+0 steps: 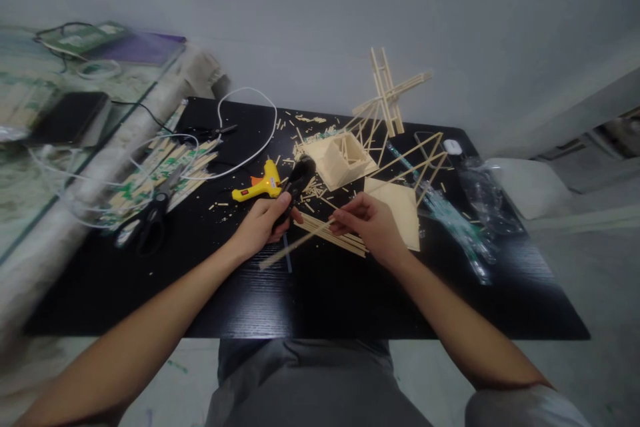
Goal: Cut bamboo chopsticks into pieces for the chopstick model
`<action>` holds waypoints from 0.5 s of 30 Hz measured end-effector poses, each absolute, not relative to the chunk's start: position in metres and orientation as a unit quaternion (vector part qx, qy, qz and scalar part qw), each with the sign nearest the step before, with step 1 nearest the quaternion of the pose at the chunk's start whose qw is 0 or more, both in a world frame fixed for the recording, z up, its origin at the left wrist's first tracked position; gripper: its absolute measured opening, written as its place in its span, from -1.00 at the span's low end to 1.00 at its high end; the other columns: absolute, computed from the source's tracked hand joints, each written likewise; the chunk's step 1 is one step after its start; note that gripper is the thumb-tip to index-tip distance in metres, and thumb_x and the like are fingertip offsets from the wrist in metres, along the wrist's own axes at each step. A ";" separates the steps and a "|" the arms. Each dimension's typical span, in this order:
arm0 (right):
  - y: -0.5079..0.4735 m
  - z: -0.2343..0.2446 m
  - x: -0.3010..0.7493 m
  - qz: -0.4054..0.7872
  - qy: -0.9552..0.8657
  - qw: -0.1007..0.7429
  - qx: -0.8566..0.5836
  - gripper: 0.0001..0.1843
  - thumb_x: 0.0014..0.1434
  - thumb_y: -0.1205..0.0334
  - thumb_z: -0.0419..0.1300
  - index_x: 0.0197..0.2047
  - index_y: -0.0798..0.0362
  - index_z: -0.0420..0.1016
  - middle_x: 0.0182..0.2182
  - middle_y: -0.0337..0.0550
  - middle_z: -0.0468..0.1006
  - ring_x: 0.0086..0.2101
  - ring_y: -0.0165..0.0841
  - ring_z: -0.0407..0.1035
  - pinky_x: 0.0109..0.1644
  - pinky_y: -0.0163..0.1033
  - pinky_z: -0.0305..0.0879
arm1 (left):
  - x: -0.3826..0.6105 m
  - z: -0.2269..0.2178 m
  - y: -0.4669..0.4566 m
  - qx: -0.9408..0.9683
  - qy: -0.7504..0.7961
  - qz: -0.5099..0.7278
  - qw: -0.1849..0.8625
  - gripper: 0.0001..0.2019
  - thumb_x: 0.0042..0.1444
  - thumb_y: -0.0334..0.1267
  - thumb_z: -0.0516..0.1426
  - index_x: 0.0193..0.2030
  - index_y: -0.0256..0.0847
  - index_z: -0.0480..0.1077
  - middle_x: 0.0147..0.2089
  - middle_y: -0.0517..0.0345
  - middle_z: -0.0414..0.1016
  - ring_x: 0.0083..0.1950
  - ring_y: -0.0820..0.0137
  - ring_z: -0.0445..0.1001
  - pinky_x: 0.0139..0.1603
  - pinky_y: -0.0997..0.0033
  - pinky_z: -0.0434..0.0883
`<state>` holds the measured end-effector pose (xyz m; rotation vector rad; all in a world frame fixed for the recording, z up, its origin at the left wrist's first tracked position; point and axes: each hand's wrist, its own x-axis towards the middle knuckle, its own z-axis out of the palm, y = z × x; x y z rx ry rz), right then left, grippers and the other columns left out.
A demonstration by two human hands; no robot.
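My left hand (265, 221) is closed round a black tool (300, 175); blur hides its exact kind. Pinched in the fingers of my right hand (367, 223) is a thin wooden stick (290, 251), which slants down to the left in front of my left hand. A narrow bluish strip (288, 257) shows below the left hand. Behind both hands lies a row of wooden sticks (345, 239). The yellow glue gun (257, 183) rests just beyond my left hand. Past my right hand are a flat wooden panel (400, 210) and a windmill-like stick model (345, 163).
Black scissors (150, 220) and bundled sticks (145, 180) lie at the left, with a white cable (245, 167) looping across. Small pliers or scissors (215, 131) sit behind. Stick offcuts (313, 190) litter the middle. Clear plastic packets (455, 227) and a white case (453, 147) are at the right.
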<state>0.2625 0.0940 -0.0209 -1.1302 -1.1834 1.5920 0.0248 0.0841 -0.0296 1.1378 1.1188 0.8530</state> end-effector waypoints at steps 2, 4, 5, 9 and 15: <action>0.098 -0.020 0.268 0.603 -0.468 0.442 -0.471 -0.50 -0.08 -0.06 0.61 -0.40 0.05 0.44 -0.47 -0.20 0.69 -0.44 -0.29 0.65 -0.31 -0.20 0.67 | 0.023 -0.031 0.084 0.511 0.478 0.362 0.616 -0.30 0.16 0.46 0.07 -0.41 -0.26 0.48 -0.67 0.29 0.15 -0.67 0.55 0.10 -0.61 0.45 0.02; 0.100 -0.018 0.276 0.574 -0.478 0.457 -0.483 -0.49 -0.09 -0.08 0.61 -0.41 0.04 0.46 -0.47 -0.19 0.68 -0.43 -0.28 0.65 -0.31 -0.18 0.66 | 0.021 -0.032 0.085 0.509 0.475 0.371 0.615 -0.32 0.17 0.42 0.09 -0.41 -0.27 0.51 -0.67 0.28 0.17 -0.67 0.54 0.10 -0.62 0.46 0.02; 0.100 -0.017 0.280 0.560 -0.485 0.462 -0.487 -0.50 -0.09 -0.09 0.61 -0.41 0.04 0.47 -0.46 -0.17 0.68 -0.43 -0.27 0.64 -0.31 -0.16 0.66 | 0.020 -0.032 0.086 0.501 0.479 0.380 0.613 -0.37 0.16 0.38 0.14 -0.41 -0.27 0.51 -0.67 0.29 0.16 -0.67 0.55 0.09 -0.63 0.46 0.02; 0.093 -0.019 0.300 0.481 -0.533 0.478 -0.505 -0.52 -0.05 -0.11 0.58 -0.43 0.02 0.47 -0.44 -0.14 0.69 -0.43 -0.27 0.62 -0.29 -0.14 0.61 | 0.019 -0.031 0.090 0.466 0.534 0.422 0.565 -0.57 -0.04 0.09 0.41 -0.45 -0.24 0.44 -0.64 0.35 0.18 -0.64 0.58 0.11 -0.61 0.49 0.06; 0.072 -0.017 0.314 0.304 -0.739 0.308 -0.516 -0.78 0.21 0.05 0.43 -0.37 0.00 0.63 -0.35 -0.11 0.70 -0.31 -0.22 0.58 -0.18 -0.11 0.49 | 0.018 -0.027 0.094 0.520 0.586 0.397 0.478 -0.66 -0.07 0.01 0.39 -0.39 -0.23 0.50 -0.57 0.30 0.33 -0.58 0.51 0.26 -0.54 0.45 0.21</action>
